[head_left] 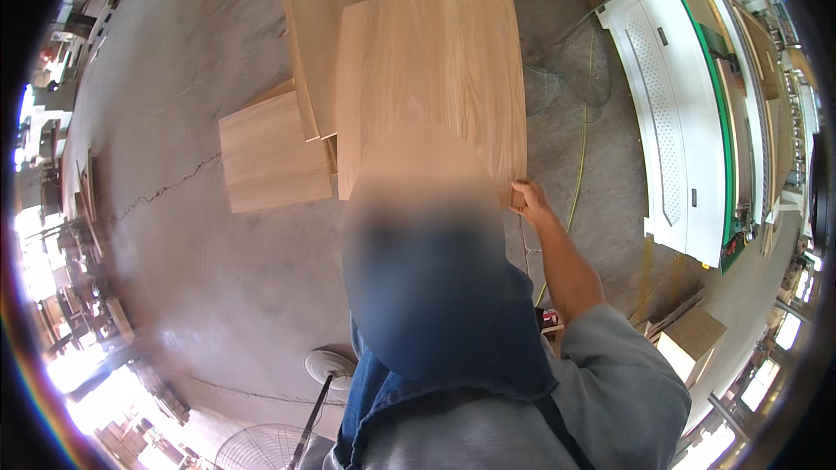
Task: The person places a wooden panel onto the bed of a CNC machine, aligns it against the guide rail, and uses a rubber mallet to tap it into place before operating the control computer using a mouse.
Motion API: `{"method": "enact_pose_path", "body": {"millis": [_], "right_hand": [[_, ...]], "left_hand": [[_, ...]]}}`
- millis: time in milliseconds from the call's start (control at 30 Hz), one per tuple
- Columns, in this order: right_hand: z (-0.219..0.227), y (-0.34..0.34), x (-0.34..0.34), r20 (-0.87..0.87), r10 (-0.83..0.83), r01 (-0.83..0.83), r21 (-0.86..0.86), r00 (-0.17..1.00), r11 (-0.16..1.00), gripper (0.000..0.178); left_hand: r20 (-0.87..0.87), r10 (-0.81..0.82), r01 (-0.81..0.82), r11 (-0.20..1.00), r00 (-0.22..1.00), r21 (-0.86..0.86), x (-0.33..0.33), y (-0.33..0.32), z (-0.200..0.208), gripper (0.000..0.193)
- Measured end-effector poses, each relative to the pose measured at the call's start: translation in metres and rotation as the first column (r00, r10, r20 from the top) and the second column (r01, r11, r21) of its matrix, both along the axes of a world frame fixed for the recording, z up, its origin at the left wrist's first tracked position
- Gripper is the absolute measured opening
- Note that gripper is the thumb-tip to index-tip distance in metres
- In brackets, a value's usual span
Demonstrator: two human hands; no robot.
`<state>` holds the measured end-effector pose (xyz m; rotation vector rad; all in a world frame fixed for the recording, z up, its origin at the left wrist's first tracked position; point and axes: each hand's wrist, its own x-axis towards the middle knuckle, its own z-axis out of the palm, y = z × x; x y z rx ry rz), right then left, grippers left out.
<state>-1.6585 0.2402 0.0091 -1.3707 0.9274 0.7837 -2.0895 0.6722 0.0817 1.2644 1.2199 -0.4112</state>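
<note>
A large light-brown wooden panel (427, 61) lies in front of me, its grain running away from my body. My right hand (529, 199) is closed around its near right corner, thumb on the upper face and the other fingers around the edge. A blurred patch and my dark blue apron (435, 313) cover the panel's near edge. My left hand does not show; its side is hidden behind that patch. Beneath and behind the panel are more wooden boards (312, 43), stacked askew. A smaller board (274, 152) lies to their left.
On the right stands a long white machine (675, 113) with a green edge. A yellowish hose (580, 174) runs along the concrete floor (192, 261) between it and the panel. A standing fan (261, 448) is at lower left, a brown box (692, 331) at lower right.
</note>
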Motion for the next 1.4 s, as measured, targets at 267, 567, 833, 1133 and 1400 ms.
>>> {"method": "enact_pose_path", "body": {"millis": [267,567,833,1133,1400], "right_hand": [[-0.045,-0.009,-0.002,-0.047,0.020,-0.018,0.038,0.999,0.999,0.072],[-0.078,-0.011,-0.008,-0.129,-0.054,0.053,-0.010,0.990,0.999,0.083],[-0.080,0.000,-0.015,-0.153,-0.124,0.114,-0.070,0.980,0.991,0.081],[-0.081,-0.002,-0.024,-0.123,-0.117,0.117,-0.006,0.985,0.993,0.076],[-0.051,-0.008,-0.013,-0.085,0.021,-0.021,-0.007,0.996,1.000,0.066]], "left_hand": [[0.031,0.055,-0.057,0.996,0.998,0.065,-0.010,-0.033,0.011,0.027],[0.076,0.004,-0.010,0.997,0.997,0.081,-0.005,-0.038,-0.001,0.029],[0.114,-0.054,0.042,0.994,0.992,0.104,0.000,-0.029,-0.010,0.030],[0.158,-0.113,0.094,0.988,0.981,0.122,0.012,-0.023,-0.013,0.032],[0.199,-0.101,0.078,0.989,0.975,0.122,0.023,-0.036,-0.018,0.033]]}}
